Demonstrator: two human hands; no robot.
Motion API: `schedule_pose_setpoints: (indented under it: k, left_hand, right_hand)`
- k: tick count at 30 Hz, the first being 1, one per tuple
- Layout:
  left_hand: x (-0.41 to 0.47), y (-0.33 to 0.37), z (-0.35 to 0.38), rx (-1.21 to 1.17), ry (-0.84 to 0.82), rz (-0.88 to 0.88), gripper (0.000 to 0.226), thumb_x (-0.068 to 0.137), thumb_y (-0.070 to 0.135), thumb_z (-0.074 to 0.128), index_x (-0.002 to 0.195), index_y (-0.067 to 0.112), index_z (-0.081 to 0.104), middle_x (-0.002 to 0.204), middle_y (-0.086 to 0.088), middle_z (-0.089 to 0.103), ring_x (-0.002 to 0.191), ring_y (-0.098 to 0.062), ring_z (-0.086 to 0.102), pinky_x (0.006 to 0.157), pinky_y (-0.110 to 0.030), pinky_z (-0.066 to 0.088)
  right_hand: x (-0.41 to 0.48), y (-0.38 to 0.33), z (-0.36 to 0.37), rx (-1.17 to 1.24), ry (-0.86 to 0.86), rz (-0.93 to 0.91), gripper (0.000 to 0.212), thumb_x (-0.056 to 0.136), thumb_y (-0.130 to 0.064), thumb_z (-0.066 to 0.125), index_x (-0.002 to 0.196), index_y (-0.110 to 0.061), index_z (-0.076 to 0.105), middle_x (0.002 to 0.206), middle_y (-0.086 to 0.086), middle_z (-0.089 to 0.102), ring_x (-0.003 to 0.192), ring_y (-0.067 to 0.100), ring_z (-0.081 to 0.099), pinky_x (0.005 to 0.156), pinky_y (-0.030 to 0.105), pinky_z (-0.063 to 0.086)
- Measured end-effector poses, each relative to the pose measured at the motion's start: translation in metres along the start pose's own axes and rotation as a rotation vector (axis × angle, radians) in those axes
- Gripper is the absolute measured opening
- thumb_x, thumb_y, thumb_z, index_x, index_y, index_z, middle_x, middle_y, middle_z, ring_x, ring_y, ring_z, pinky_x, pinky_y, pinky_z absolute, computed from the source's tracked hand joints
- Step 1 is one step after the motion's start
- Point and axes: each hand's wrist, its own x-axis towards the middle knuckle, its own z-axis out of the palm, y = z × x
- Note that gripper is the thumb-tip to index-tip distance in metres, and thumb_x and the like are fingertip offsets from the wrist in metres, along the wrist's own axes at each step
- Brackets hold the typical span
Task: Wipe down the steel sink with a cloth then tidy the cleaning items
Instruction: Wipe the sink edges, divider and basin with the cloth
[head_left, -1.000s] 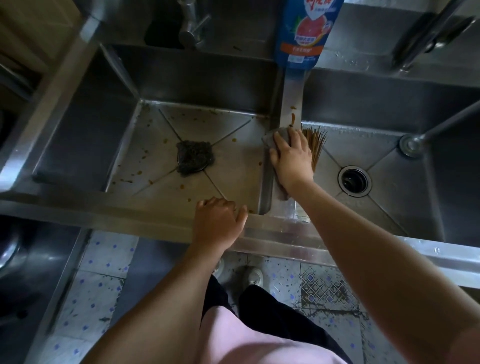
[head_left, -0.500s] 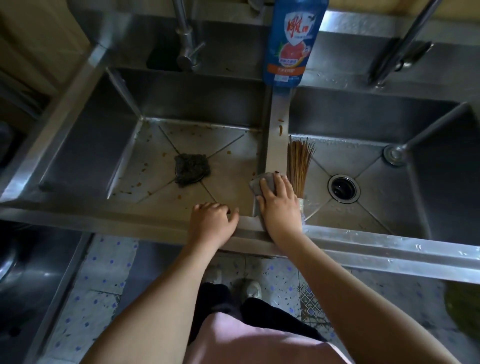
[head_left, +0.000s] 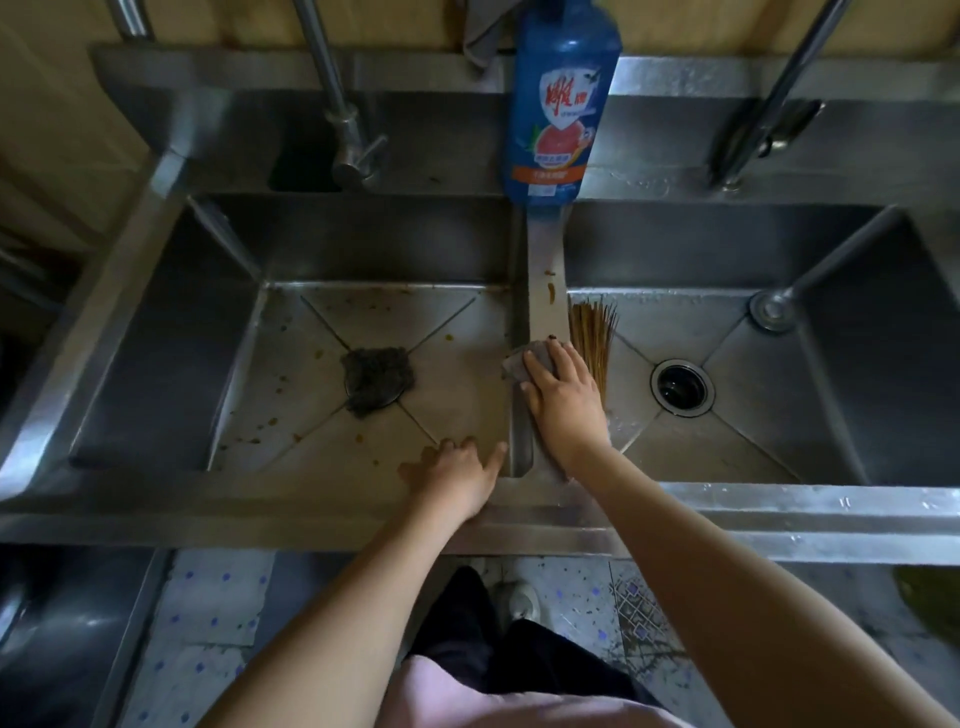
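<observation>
A two-basin steel sink (head_left: 779, 506) fills the view. My right hand (head_left: 563, 400) presses a small grey cloth (head_left: 517, 361) flat on the steel divider (head_left: 543, 249) between the basins, fingers straight and pointing away from me. Brown smears mark the divider beyond the cloth. My left hand (head_left: 452, 470) rests on the front rim with its fingers spread over the left basin's near edge, holding nothing. A dark scouring pad (head_left: 376, 382) lies over the left basin's drain, with brown food specks scattered around it.
A blue dish-soap bottle (head_left: 558, 104) stands on the back ledge above the divider. A bundle of bamboo sticks (head_left: 595, 338) leans in the right basin beside my right hand, near the open drain (head_left: 681, 387). Taps (head_left: 343, 119) (head_left: 769, 104) rise behind each basin.
My right hand slid the cloth along the divider toward the front rim, then back a little away from me. My left hand stayed on the front rim.
</observation>
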Motion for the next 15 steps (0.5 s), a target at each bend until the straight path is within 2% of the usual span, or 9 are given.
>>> schedule_pose_setpoints:
  k: [3,5,8,11,13,15]
  left_hand:
    - [0.013,0.005,-0.008,-0.07,-0.032,0.053,0.059,0.094,0.056,0.02,0.128,0.014,0.044,0.13,-0.017,0.048,0.119,-0.034,0.045,0.102,-0.044,0.036]
    - [0.018,0.007,-0.01,-0.164,-0.066,0.139,0.058,0.094,0.054,0.025,0.138,0.016,0.033,0.138,-0.014,0.043,0.124,-0.032,0.043,0.103,-0.04,0.036]
    - [0.023,0.012,-0.014,-0.296,-0.018,0.294,0.062,0.096,0.047,0.033,0.147,0.021,0.011,0.15,-0.009,0.027,0.133,-0.026,0.034,0.105,-0.035,0.03]
    - [0.031,0.02,-0.016,-0.343,0.057,0.379,0.065,0.096,0.043,0.036,0.148,0.021,0.003,0.154,-0.008,0.019,0.139,-0.022,0.024,0.111,-0.03,0.021]
    - [0.034,0.028,-0.017,-0.412,0.103,0.383,0.065,0.097,0.039,0.036,0.148,0.02,0.001,0.155,-0.005,0.014,0.141,-0.018,0.018,0.109,-0.019,0.011]
    - [0.037,0.04,-0.023,-0.518,0.156,0.403,0.059,0.099,0.03,0.037,0.148,0.019,0.005,0.153,-0.003,0.02,0.137,-0.012,0.023,0.094,0.001,0.0]
  right_hand:
    - [0.011,0.001,-0.004,0.007,-0.021,0.008,0.047,0.1,-0.038,0.029,0.146,-0.026,0.03,0.157,0.002,0.01,0.145,0.021,-0.002,0.115,0.033,-0.001]
    - [0.019,0.001,-0.005,0.022,-0.018,0.022,0.047,0.1,-0.039,0.03,0.145,-0.026,0.031,0.157,0.003,0.012,0.145,0.021,-0.001,0.116,0.033,0.0]
    - [0.033,0.001,-0.007,0.059,-0.017,0.052,0.046,0.1,-0.04,0.032,0.144,-0.028,0.033,0.157,0.001,0.013,0.145,0.02,0.0,0.117,0.036,0.002]
    - [0.048,0.003,-0.008,0.048,-0.021,0.053,0.046,0.099,-0.039,0.032,0.144,-0.027,0.032,0.157,0.001,0.012,0.145,0.02,-0.001,0.118,0.038,0.003]
    - [0.058,0.005,-0.009,0.047,-0.005,0.053,0.046,0.099,-0.039,0.033,0.144,-0.027,0.033,0.157,0.001,0.014,0.145,0.02,0.001,0.119,0.038,0.004]
    - [0.07,0.007,-0.009,0.081,0.007,0.078,0.045,0.099,-0.038,0.034,0.143,-0.027,0.035,0.157,0.0,0.015,0.145,0.02,0.002,0.119,0.039,0.005]
